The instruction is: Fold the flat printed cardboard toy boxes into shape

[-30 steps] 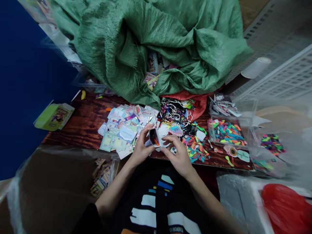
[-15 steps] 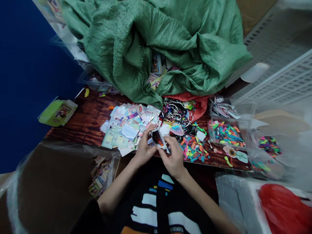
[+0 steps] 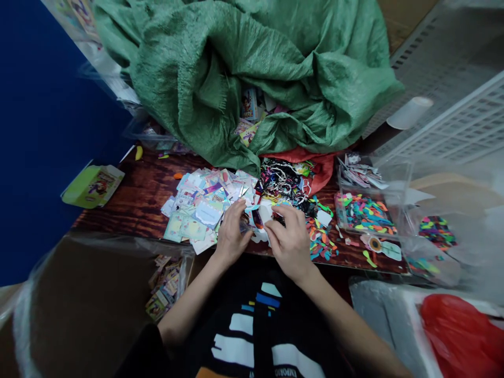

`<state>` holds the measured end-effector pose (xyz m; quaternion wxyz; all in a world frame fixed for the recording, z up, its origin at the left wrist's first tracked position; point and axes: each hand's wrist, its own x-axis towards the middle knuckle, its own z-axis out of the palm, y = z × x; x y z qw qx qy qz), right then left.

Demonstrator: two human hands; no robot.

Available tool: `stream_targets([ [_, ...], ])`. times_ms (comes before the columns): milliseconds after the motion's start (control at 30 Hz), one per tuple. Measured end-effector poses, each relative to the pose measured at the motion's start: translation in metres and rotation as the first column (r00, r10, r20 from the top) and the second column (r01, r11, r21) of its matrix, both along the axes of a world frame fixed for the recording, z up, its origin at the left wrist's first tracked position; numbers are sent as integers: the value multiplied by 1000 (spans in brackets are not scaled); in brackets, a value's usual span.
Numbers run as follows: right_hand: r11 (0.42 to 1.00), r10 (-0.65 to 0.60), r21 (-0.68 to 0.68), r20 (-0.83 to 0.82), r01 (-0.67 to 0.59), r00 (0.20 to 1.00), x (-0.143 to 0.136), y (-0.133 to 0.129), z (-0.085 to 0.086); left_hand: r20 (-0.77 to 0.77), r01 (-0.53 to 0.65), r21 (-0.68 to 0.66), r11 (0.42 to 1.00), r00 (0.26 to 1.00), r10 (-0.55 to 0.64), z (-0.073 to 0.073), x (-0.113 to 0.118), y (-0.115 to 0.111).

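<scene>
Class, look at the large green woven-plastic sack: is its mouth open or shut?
Open: between the folds of the green woven-plastic sack, colourful printed items show inside.

Green woven sack (image 3: 244,63) heaped at the back of the wooden table (image 3: 136,194), deep-blue panel (image 3: 39,131) along the left, small yellow banana-shaped piece (image 3: 139,153) near it, perforated white panel (image 3: 472,123) at right, crumpled red plastic bag (image 3: 452,331) lower right.

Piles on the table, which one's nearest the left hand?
The pale card pile, beside the left hand; the dark cords and bright pieces lie farther right.
</scene>
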<state>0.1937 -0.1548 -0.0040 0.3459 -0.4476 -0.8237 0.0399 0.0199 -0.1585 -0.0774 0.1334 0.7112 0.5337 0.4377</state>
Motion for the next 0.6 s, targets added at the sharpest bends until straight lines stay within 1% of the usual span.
stream_targets([
  [67,997,61,-50,169,-53,984,2,12,4,-51,26,-16,1000,998,-27,2,0,1],
  [133,992,116,-92,314,-91,942,3,23,6,-100,58,-36,998,993,-61,5,0,3],
  [267,978,177,-186,519,-92,836,3,37,10,-199,115,-94,989,971,-132,13,0,6],
  [367,972,204,-216,586,-92,784,3,38,12,-225,126,-126,984,962,-152,16,0,8],
  [433,977,195,-191,608,-97,770,3,36,12,-210,119,-122,985,967,-143,15,0,9],
  [533,984,176,-139,606,-115,776,3,33,12,-157,104,-96,990,981,-118,11,1,8],
  [600,984,180,-117,563,-138,807,4,30,14,-99,95,-79,992,990,-103,7,2,6],
])
